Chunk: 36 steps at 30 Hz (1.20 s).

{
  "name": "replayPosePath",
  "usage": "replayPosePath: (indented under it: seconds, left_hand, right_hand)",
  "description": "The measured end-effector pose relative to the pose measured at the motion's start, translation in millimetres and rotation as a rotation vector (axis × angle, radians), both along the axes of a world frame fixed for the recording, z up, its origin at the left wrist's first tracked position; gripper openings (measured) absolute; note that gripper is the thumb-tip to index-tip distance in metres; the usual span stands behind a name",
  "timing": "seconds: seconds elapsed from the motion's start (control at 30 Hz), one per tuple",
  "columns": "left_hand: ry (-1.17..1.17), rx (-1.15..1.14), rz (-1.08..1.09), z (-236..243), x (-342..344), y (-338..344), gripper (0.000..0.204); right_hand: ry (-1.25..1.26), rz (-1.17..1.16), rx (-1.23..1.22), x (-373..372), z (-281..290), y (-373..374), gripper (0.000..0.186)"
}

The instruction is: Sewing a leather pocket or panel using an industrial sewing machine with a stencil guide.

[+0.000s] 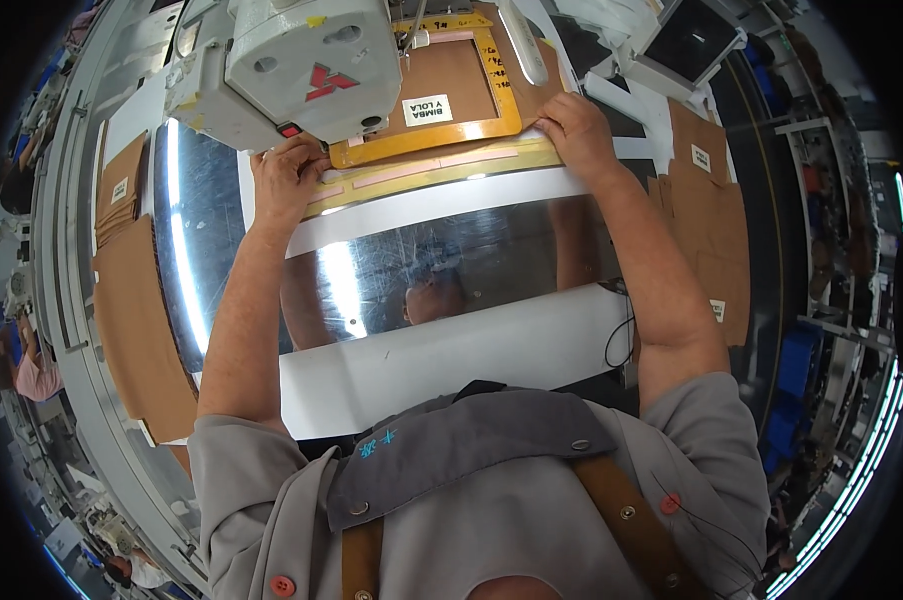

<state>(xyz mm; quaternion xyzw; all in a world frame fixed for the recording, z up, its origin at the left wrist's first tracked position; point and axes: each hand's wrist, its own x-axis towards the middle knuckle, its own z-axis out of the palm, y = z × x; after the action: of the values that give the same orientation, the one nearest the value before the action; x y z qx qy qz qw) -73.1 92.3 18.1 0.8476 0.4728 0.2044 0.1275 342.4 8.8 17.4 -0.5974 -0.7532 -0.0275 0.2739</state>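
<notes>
A brown panel (pixel 451 75) with a white label patch (pixel 427 110) lies under a yellow clamp frame (pixel 426 143), below a large white industrial sewing machine head (pixel 301 65). My left hand (pixel 289 172) is closed at the frame's near left corner, its fingertips bent down by the panel's edge; what they pinch is partly hidden. At the frame's near right corner, my right hand (pixel 577 132) pinches the brown panel's edge between thumb and fingers. A yellowish strip board (pixel 441 168) with pink strips runs between both hands, just nearer than the frame.
Stacks of brown panels lie at left (pixel 131 320) and right (pixel 706 230). A shiny metal plate (pixel 471 245) and a white sheet (pixel 451 355) cover the near side. A control screen (pixel 693 40) stands at back right. A dark cable (pixel 621 340) loops by the right edge.
</notes>
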Motion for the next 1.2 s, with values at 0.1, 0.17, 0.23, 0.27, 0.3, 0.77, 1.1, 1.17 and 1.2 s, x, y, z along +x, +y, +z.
replayPosePath:
  seconds: [0.1, 0.17, 0.23, 0.27, 0.3, 0.77, 1.1, 1.17, 1.2]
  left_hand:
    - [-0.039, 0.025, -0.028, 4, -3, -15, 0.01]
    - [-0.065, 0.06, -0.074, 7, -9, -30, 0.009]
    - [-0.104, 0.073, -0.068, 10, -14, -50, 0.007]
    - [-0.079, 0.1, -0.067, 15, -24, -63, 0.006]
    - [-0.043, 0.054, -0.07, 23, -32, -77, 0.007]
    - [-0.211, -0.06, 0.349, -9, -115, -244, 0.036]
    - [-0.156, -0.21, 0.658, -43, -109, -294, 0.061]
    - [-0.15, -0.23, 0.662, -44, -105, -294, 0.061]
    - [-0.136, -0.244, 0.68, -41, -104, -295, 0.061]
  right_hand:
    - [0.014, 0.072, -0.057, 1, 15, -16, 0.014]
    - [-0.016, 0.095, -0.044, -8, 22, -38, 0.013]
    - [0.049, 0.071, -0.035, -12, 33, -62, 0.013]
    - [-0.006, 0.079, -0.041, -12, 35, -77, 0.013]
    - [-0.007, 0.071, -0.043, -16, 37, -91, 0.013]
    - [0.357, -0.415, -0.283, -42, 11, -227, 0.036]
    - [-0.017, -0.478, -0.245, -63, -2, -238, 0.055]
    - [0.059, -0.537, -0.325, -66, -3, -243, 0.054]
    - [0.058, -0.543, -0.325, -68, -1, -244, 0.054]
